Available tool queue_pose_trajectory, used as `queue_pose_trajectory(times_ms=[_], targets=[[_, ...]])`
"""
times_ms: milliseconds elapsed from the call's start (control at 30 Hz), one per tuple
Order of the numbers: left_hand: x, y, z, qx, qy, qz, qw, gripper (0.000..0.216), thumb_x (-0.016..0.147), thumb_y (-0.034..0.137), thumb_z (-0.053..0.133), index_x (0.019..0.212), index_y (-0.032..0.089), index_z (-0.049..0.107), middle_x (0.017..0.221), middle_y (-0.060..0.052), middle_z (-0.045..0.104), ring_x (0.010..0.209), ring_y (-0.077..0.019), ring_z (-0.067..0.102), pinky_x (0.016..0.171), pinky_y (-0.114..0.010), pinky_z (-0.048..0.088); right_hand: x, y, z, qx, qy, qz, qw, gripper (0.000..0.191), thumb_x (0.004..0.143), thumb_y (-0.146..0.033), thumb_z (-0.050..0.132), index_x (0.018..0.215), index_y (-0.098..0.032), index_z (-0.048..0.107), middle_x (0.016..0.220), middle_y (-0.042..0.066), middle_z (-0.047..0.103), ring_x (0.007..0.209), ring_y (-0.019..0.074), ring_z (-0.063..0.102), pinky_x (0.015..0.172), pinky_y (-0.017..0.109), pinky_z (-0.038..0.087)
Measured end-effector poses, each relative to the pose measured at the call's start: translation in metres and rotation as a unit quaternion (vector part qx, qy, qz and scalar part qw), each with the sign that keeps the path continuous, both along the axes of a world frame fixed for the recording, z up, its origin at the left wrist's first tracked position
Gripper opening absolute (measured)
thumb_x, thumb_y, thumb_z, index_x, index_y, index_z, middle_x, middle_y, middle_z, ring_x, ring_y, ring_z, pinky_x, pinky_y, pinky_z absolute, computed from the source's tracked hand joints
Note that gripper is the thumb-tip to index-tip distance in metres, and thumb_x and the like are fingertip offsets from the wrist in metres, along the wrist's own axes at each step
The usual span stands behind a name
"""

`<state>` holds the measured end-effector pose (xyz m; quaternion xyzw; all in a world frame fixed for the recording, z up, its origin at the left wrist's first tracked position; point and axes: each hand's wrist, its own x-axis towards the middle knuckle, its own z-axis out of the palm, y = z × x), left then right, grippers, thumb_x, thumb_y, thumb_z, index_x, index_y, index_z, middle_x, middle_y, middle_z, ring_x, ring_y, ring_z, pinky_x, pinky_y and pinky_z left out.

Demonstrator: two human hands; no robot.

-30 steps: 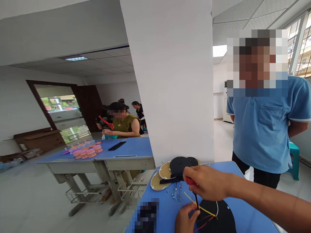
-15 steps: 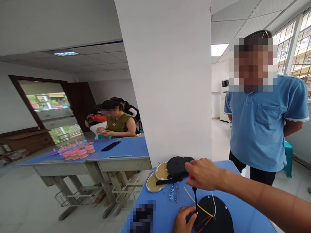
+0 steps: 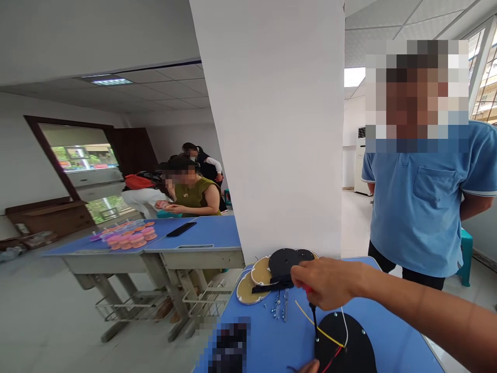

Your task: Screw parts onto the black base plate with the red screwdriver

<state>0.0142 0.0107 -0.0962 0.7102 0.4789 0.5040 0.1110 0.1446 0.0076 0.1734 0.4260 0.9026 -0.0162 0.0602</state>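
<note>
Presently I hold the screwdriver (image 3: pixel 312 317) in my right hand (image 3: pixel 328 283), fingers closed round its red handle, long axis near upright, tip pointing down onto the left rim of the black disc (image 3: pixel 345 344) on the blue table (image 3: pixel 272 342). Against the earlier frame, my left hand (image 3: pixel 310 367) has dropped almost out of view; its fingers I cannot tell.

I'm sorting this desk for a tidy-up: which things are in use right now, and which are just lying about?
In use:
right hand gripping the red-handled screwdriver
black disc with coloured wires, under the screwdriver tip
left hand at the disc's edge, mostly out of frame

Lying about:
stacked discs
loose screws
blue desk
</note>
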Motion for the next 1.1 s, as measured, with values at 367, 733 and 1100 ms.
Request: queue_pose_trajectory(times_ms=[367,733,1100], targets=[[0.019,0.097,0.054,0.039,-0.011,0.011,0.999,0.016,0.089,0.039,0.062,0.078,0.028,0.066,0.090,-0.003,0.072,0.098,-0.0245,0.070,0.074,-0.041,0.062,-0.002,0.001,0.008,0.005,-0.042,-0.026,0.999,0.019,0.096,-0.022,0.051,0.108,-0.012,0.062,0.101,0.015,0.070,0.088,0.0284,0.069,0.066,0.033,0.050],[0.021,0.072,0.037,-0.003,0.005,-0.012,1.000,0.023,0.095,0.040,0.059,0.114,0.028,0.064,0.124,-0.006,0.065,0.107,-0.0228,0.063,0.087,-0.042,0.058,0.011,0.000,0.000,0.032,-0.029,-0.054,0.998,0.027,0.102,-0.028,0.039,0.108,-0.011,0.058,0.099,0.018,0.068,0.086,0.0313,0.068,0.067,0.038,0.049],[0.023,0.072,0.044,-0.002,-0.013,0.008,1.000,0.022,0.099,0.037,0.053,0.116,0.027,0.063,0.122,-0.006,0.066,0.108,-0.0226,0.064,0.087,-0.043,0.057,0.012,0.005,0.001,-0.017,-0.007,-0.012,1.000,0.033,0.095,-0.037,0.061,0.122,-0.018,0.056,0.113,0.011,0.068,0.091,0.0255,0.069,0.071,0.032,0.051]])
